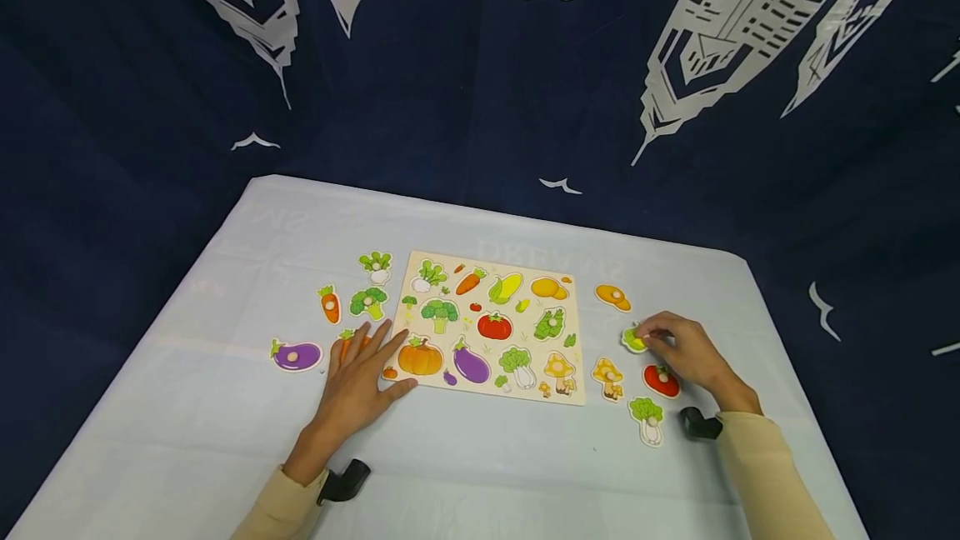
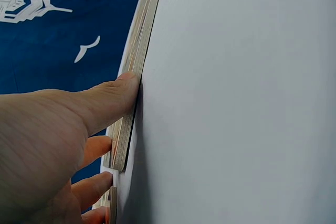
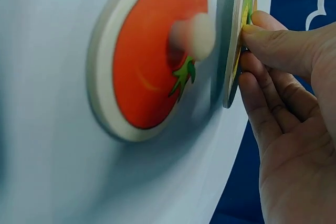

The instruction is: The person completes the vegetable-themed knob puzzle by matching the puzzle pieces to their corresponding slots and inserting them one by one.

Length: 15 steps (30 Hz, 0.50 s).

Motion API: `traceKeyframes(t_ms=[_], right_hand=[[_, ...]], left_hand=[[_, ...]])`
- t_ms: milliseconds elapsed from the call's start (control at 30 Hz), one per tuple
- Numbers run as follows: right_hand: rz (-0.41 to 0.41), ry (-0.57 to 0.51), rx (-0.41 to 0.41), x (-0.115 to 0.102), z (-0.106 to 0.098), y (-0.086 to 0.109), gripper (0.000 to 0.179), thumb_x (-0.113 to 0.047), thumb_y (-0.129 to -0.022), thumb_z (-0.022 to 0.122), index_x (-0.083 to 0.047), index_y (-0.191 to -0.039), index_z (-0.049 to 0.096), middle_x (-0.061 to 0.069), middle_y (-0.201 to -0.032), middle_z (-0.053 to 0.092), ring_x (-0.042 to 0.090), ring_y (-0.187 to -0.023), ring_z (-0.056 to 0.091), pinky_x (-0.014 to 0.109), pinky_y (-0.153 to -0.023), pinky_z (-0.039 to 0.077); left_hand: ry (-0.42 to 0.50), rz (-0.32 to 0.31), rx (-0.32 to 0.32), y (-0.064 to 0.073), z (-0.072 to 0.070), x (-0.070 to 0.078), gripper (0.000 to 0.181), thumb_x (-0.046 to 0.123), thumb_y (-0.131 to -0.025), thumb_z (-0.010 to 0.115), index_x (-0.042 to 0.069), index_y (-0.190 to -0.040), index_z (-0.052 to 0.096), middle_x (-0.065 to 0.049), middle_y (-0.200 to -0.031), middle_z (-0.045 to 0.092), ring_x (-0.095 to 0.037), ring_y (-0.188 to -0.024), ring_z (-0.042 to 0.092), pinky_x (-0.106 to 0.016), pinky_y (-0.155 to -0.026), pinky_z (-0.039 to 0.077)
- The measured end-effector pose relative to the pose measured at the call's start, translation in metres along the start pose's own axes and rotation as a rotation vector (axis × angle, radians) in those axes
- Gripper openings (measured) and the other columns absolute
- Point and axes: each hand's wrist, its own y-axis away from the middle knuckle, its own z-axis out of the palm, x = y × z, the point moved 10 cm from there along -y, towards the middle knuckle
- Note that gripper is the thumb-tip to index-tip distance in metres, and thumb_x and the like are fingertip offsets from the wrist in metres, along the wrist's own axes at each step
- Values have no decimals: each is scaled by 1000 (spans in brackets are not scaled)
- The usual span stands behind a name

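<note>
A wooden vegetable puzzle board (image 1: 487, 401) lies on the table. My left hand (image 1: 363, 377) rests with spread fingers on its lower left corner; in the left wrist view the thumb (image 2: 113, 98) presses along the board's edge. An orange piece (image 1: 347, 343) with a green top is partly hidden under that hand. To the right of the board, my right hand (image 1: 693, 352) pinches a yellow and green corn piece (image 1: 632, 340) between thumb and fingertips. The tomato piece (image 3: 152, 51), with its round knob, lies right beside that hand in the right wrist view.
Left of the board lie eggplant (image 1: 296, 356), carrot (image 1: 329, 304), broccoli (image 1: 368, 302) and radish (image 1: 376, 267) pieces. On the right are potato (image 1: 612, 297), mushroom (image 1: 607, 379) and cabbage (image 1: 647, 421) pieces. A dark blue curtain (image 1: 465, 107) hangs behind the table.
</note>
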Motion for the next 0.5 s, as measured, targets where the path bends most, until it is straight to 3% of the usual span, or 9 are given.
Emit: traceKeyframes(t_ms=[500], right_hand=[[-80,2,21,-28,-1,-11,19,5,-88,70,-6,-103,73,12,-109,69,30,-99,65,54,-93,54]], left_hand=[[-7,3,0,1,1,-1,75,31,-86,79,12,-150,47,-18,-161,35,-45,-150,17,-69,-116,4]])
